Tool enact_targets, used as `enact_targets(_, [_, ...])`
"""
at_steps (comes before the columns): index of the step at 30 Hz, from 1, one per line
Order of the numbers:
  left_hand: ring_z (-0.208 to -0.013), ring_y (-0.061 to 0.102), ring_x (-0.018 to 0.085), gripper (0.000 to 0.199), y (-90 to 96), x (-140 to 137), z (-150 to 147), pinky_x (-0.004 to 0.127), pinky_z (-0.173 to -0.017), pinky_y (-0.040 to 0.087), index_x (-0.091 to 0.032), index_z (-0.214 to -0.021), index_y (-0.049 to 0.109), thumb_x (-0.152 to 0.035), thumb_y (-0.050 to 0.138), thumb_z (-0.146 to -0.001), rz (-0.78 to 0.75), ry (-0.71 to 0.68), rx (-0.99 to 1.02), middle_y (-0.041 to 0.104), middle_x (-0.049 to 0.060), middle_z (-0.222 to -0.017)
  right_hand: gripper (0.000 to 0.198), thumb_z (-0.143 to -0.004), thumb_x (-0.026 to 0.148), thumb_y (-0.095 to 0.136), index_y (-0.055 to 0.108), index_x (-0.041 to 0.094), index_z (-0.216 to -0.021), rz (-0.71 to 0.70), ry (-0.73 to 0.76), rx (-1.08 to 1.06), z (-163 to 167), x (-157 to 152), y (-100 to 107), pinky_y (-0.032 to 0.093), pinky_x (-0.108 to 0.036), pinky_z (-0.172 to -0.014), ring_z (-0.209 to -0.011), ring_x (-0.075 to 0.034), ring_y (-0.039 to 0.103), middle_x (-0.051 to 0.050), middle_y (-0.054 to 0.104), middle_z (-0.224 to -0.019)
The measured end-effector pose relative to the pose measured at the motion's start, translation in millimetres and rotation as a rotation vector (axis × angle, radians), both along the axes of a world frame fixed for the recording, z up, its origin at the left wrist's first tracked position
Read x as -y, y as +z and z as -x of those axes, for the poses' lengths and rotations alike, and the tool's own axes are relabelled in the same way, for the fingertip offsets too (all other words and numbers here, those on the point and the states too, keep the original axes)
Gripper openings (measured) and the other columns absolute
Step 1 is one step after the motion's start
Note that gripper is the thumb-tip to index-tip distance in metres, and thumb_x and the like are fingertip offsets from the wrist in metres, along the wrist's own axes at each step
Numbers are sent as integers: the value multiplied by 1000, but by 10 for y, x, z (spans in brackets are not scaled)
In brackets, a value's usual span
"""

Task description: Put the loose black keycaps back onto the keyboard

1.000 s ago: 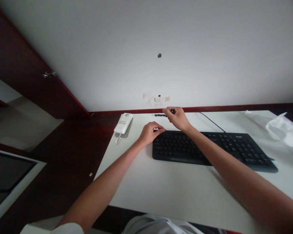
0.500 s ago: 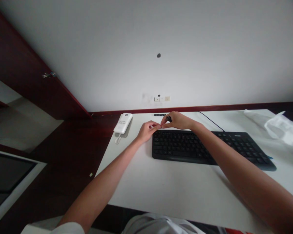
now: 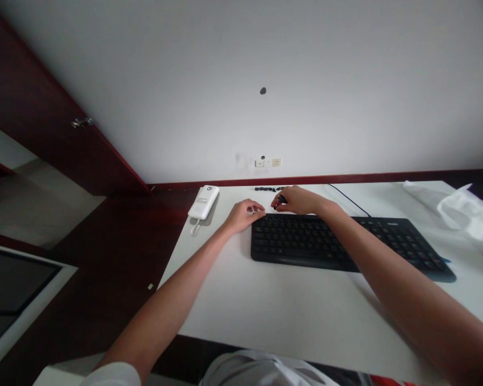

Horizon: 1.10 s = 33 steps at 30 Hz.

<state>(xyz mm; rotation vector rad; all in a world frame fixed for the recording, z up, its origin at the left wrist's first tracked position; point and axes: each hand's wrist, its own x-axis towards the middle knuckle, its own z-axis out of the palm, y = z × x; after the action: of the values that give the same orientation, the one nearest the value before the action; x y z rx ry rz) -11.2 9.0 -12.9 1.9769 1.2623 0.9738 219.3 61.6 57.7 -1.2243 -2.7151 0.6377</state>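
Note:
A black keyboard (image 3: pixel 301 238) lies on the white table. My left hand (image 3: pixel 243 216) rests at its upper left corner, thumb tip at the edge, fingers slightly apart and nothing visible in them. My right hand (image 3: pixel 300 201) is just behind the keyboard's back edge, fingers closed round a small black object (image 3: pixel 281 199) partly hidden in the grip. Its exact kind is too small to tell. Behind the hands, a row of several small black keycaps (image 3: pixel 264 188) sits near the table's far edge, partly covered by my right hand.
On the left of the table (image 3: pixel 265 316) lies a white power bank (image 3: pixel 203 202) with a short cable loop. The keyboard's cable (image 3: pixel 350 199) runs to the back edge. A crumpled white plastic bag (image 3: pixel 469 212) is at the right. The wall stands close behind.
My right hand has drawn a little to the right, away from my left fingertips, keeping the small black object. More of the keycap row shows. My left hand stays nearly in place.

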Motion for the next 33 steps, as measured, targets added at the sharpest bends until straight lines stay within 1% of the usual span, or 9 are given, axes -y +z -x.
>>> enact_targets(3, [-95,69,19,18,2,-3,-5,31,-88,53,-21,-94,79,-36,72,-88,18,-35,-36,77,5,-100,24,-81,20,68,82,22,-100,-6,24,33,-4,14,23,46,-28,-72,-85,-23,72,-6,81,-94])
enact_targets(7, [-96,70,21,16,-3,-3,-36,32,-89,53,-21,-93,79,-34,71,-87,29,-35,-75,78,5,-100,24,-80,20,67,82,22,-98,-51,51,40,42,86,81,46,-30,-73,-85,-25,72,-7,81,-94])
enact_targets(10, [-95,70,21,18,-5,-2,-40,32,-88,52,-21,-93,78,-35,69,-88,30,-25,-100,78,5,-100,22,-79,21,68,82,22,-95,-69,40,54,90,152,119,46,-31,-72,-83,-26,72,-8,80,-89])
enact_targets(13, [-95,70,21,21,-8,-4,-25,32,-88,52,-21,-94,78,-37,65,-92,2,-30,-104,78,5,-100,18,-77,23,71,83,23,-91,-60,8,9,123,202,139,47,-32,-73,-84,-27,71,-9,78,-81])
enact_targets(16, [-93,70,20,22,-15,-10,-12,31,-86,51,-21,-94,78,-37,62,-94,-16,-36,-99,78,4,-99,15,-75,25,74,82,23,-87,-49,-6,-44,142,234,135,48,-33,-74,-85,-29,71,-9,77,-78])
enact_targets(20, [-91,69,19,22,-31,-19,-9,30,-85,51,-21,-94,78,-36,63,-94,-25,-23,-103,78,4,-98,9,-74,23,76,82,22,-82,-42,-1,-58,165,254,111,47,-34,-73,-82,-29,70,-10,76,-76])
enact_targets(28, [-92,69,19,23,-37,-21,-8,30,-84,50,-21,-93,79,-35,60,-95,-31,-13,-145,79,3,-98,9,-77,19,74,82,21,-82,-87,9,44,220,284,109,47,-33,-71,-80,-28,71,-10,76,-77])
enact_targets(33, [-91,68,19,24,-44,-27,-4,30,-83,49,-21,-93,79,-35,60,-96,-35,-13,-154,79,3,-98,14,-81,19,70,82,18,-89,-129,25,147,253,314,106,45,-34,-68,-85,-31,73,-14,79,-86])
